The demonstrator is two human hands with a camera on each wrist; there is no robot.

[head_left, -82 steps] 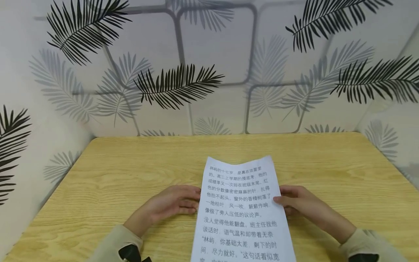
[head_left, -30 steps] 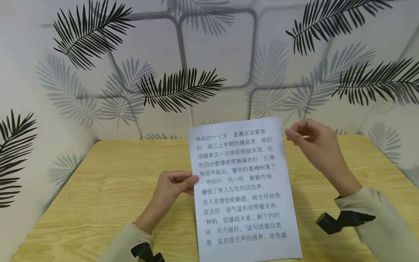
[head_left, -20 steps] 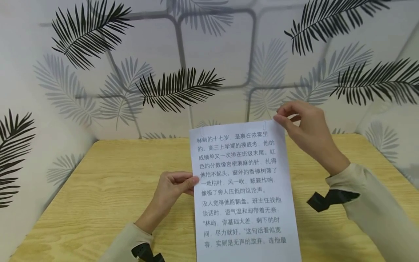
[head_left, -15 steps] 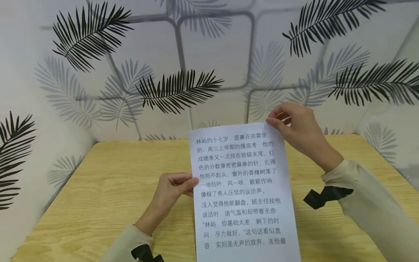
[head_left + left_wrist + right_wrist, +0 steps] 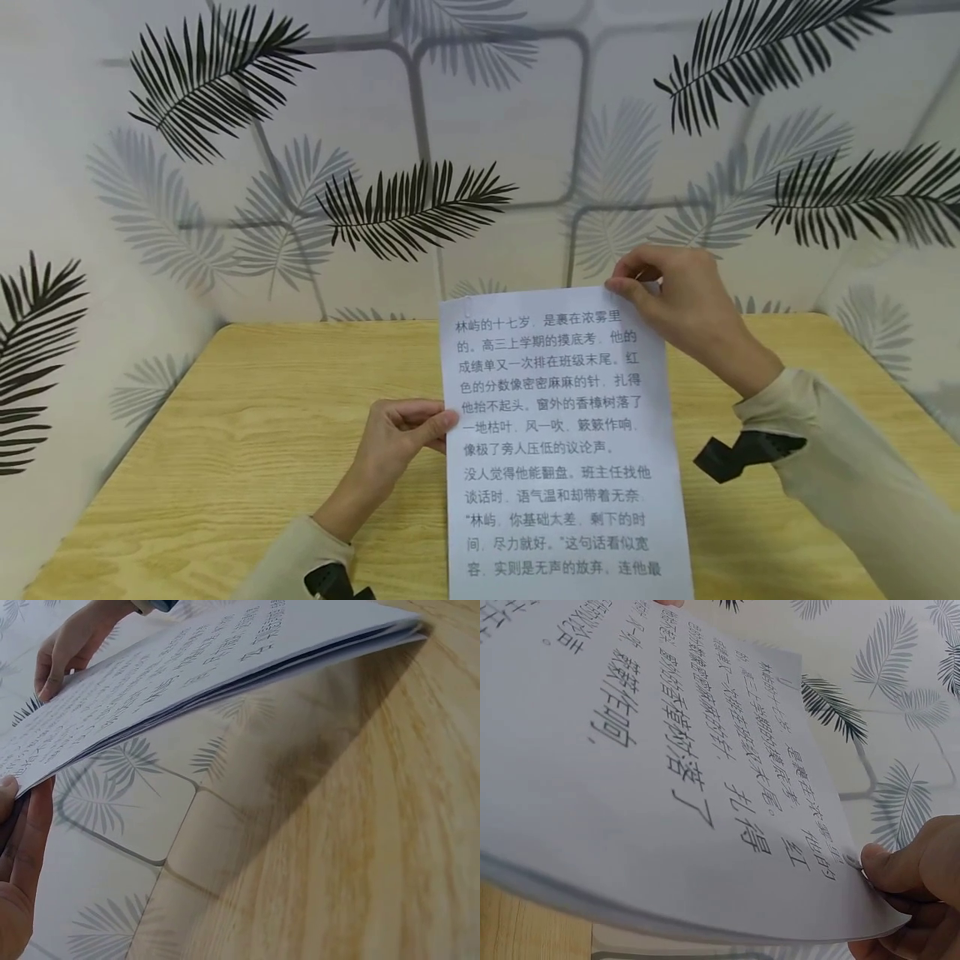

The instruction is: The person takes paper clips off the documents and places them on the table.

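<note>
A stack of white printed sheets [image 5: 558,458] is held up at a tilt, its lower end beyond the bottom of the head view. My left hand [image 5: 397,437] pinches its left edge, thumb in front and fingers behind. At the top edge near the right corner, my right hand [image 5: 686,304] pinches the sheets between thumb and fingers. A pale paper clip [image 5: 467,308] sits at the top left of the stack. In the right wrist view, a second paper clip [image 5: 851,860] shows right beside the right thumb. Several layers of paper [image 5: 247,684] are visible along the side in the left wrist view.
A wood-grain table [image 5: 285,400] lies under the stack. Behind it stands a pale wall [image 5: 495,117] with a dark and grey leaf pattern. Black straps with small devices are worn on both sleeves.
The stack has been raised since the earliest frame. My right hand has left its right side, risen to the top edge and shifted left to the clip. My left hand keeps its pinch.
</note>
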